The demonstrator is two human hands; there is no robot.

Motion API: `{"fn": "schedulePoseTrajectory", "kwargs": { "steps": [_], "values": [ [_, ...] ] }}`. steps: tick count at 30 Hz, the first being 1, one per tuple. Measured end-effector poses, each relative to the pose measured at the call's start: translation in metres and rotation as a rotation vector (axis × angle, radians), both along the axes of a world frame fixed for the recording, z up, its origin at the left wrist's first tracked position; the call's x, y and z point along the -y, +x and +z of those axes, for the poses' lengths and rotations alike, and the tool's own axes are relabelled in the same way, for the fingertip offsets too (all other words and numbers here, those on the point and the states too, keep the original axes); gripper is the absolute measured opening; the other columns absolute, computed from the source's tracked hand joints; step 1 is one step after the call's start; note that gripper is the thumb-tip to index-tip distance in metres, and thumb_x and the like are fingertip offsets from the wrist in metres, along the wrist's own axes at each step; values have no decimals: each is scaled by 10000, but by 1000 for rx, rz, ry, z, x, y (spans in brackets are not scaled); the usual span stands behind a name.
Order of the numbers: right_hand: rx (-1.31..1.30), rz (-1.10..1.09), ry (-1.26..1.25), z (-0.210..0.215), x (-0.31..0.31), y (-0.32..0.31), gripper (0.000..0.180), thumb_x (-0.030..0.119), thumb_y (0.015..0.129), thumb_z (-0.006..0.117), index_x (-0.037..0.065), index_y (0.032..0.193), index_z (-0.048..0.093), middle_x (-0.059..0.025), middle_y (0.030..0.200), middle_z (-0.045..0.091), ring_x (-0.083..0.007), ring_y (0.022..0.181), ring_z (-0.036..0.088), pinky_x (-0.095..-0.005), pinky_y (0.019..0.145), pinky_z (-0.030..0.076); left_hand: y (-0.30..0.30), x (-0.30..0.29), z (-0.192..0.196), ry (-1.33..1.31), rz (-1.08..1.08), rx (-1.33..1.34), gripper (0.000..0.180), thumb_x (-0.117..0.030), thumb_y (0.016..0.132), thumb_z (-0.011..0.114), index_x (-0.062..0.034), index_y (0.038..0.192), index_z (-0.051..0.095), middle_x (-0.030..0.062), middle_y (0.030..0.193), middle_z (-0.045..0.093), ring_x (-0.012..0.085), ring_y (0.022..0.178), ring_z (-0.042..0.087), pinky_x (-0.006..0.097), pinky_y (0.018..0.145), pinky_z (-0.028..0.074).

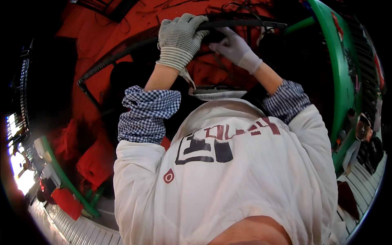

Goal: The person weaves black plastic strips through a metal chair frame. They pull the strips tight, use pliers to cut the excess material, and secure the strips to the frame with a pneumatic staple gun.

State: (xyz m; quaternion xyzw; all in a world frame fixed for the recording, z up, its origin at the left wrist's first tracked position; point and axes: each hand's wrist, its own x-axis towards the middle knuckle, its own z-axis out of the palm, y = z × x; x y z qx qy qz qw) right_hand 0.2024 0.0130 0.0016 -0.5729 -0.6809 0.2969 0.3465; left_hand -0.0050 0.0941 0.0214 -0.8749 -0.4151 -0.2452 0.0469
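Observation:
A long black curved strip (118,55) arcs over a red metal surface (102,28) at the top of the view. My left hand (179,38), in a grey knitted glove, is wrapped over the strip near its upper middle. My right hand (236,50), in a lighter glove, pinches the same strip just to the right, the fingertips touching the left glove. Both forearms reach up from blue checked cuffs and white sleeves. The strip's left end bends down to a corner (81,81); its right end (281,25) runs past my hands.
A green curved frame (341,81) stands at the right, and another green bar (65,179) at the lower left. Thin black wires (228,10) lie on the red surface behind the hands. A ribbed light floor (81,230) and red pieces (67,202) lie below.

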Motion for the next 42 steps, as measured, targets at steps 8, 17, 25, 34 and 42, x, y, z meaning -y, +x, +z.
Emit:
{"fn": "schedulePoseTrajectory", "kwargs": {
  "steps": [8, 17, 25, 34, 42],
  "values": [
    [-622, 104, -430, -3, 32, -21, 222, 212, 1028, 553, 9, 1002, 638, -13, 723, 611, -64, 554, 504, -208, 507, 413, -7, 48, -9, 85, -49, 3, 374, -262, 780, 761, -166, 1135, 692, 11, 1104, 689, 252, 1012, 646, 403, 912, 469],
    [-572, 219, -565, 45, 52, -1, 249, 230, 1017, 575, -1, 981, 660, -48, 741, 685, -107, 616, 621, -237, 547, 484, -1, 60, -19, 90, -60, 125, 350, -220, 745, 785, -147, 1078, 704, 30, 975, 703, 244, 815, 682, 365, 745, 538],
    [507, 131, 659, 37, 22, 13, 328, 255, 820, 745, 148, 1115, 651, -23, 931, 668, -196, 777, 679, -299, 612, 549, 1, 63, -19, 99, -85, 151, 320, -180, 736, 782, -139, 1044, 707, 36, 944, 701, 239, 779, 686, 347, 706, 544],
    [618, 274, 648, 32, 12, -3, 274, 175, 794, 732, 110, 1052, 671, -30, 960, 651, -196, 846, 662, -318, 648, 561, 2, 63, -27, 145, -99, 182, 335, -195, 764, 770, -138, 1086, 702, 45, 1005, 696, 245, 878, 680, 357, 783, 539],
    [369, 297, 474, 34, 15, -3, 138, 119, 865, 654, 97, 1000, 671, -67, 853, 653, -251, 742, 668, -334, 647, 561, 3, 64, -34, 270, 64, 93, 343, -375, 777, 769, -162, 1041, 711, 26, 1021, 660, 235, 954, 634, 401, 817, 510]
  ]
}}
